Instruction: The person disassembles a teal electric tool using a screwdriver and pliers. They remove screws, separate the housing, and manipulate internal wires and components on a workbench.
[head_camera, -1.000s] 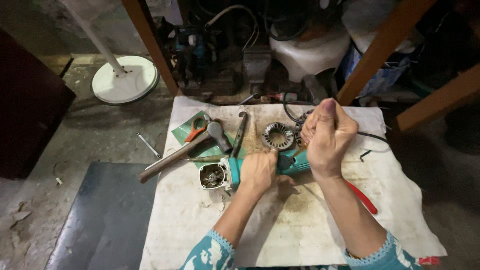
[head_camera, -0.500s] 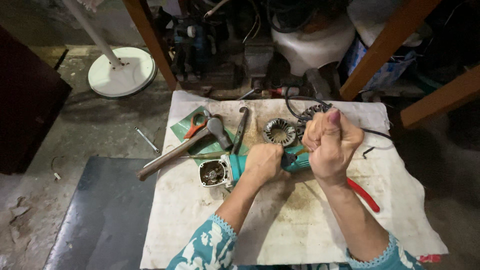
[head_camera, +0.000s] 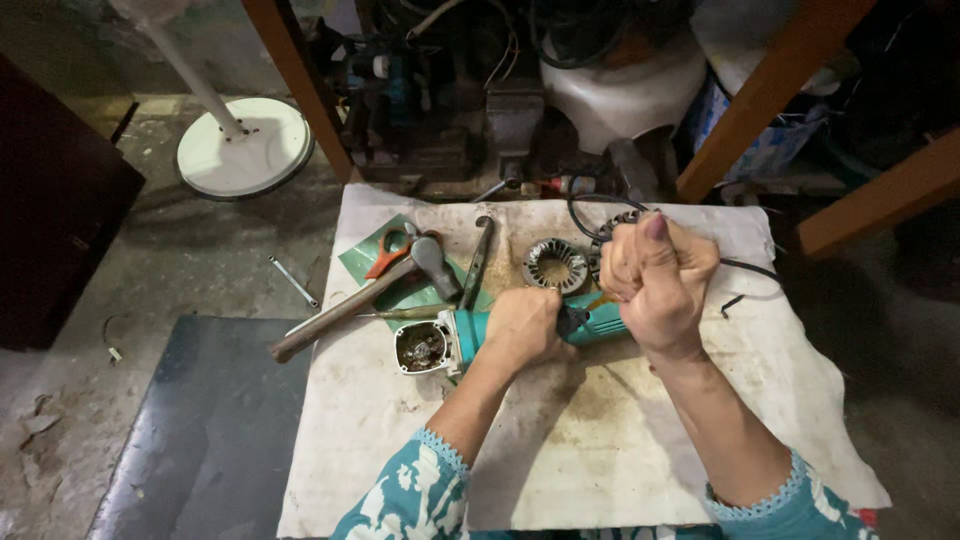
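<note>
A teal power-tool body (head_camera: 470, 338) lies on its side on a stained white cloth (head_camera: 600, 430), its open round end facing left. My left hand (head_camera: 522, 328) wraps around the middle of the body and holds it down. My right hand (head_camera: 652, 280) is fisted above the tool's rear end, gripping a thin tool with an orange shaft (head_camera: 597, 300) whose tip points down into the teal housing. A round metal stator ring (head_camera: 556, 266) lies just behind my left hand.
A hammer (head_camera: 370, 290), orange-handled scissors (head_camera: 388, 252) and a wrench (head_camera: 477, 262) lie on a green sheet at the cloth's back left. A black cable (head_camera: 745, 268) runs off right. White fan base (head_camera: 243, 148) on the floor, wooden legs behind, dark panel (head_camera: 210, 430) at left.
My right fist has shifted slightly toward the tool's rear and turned a little; the left hand keeps its grip. The view has drifted a bit.
</note>
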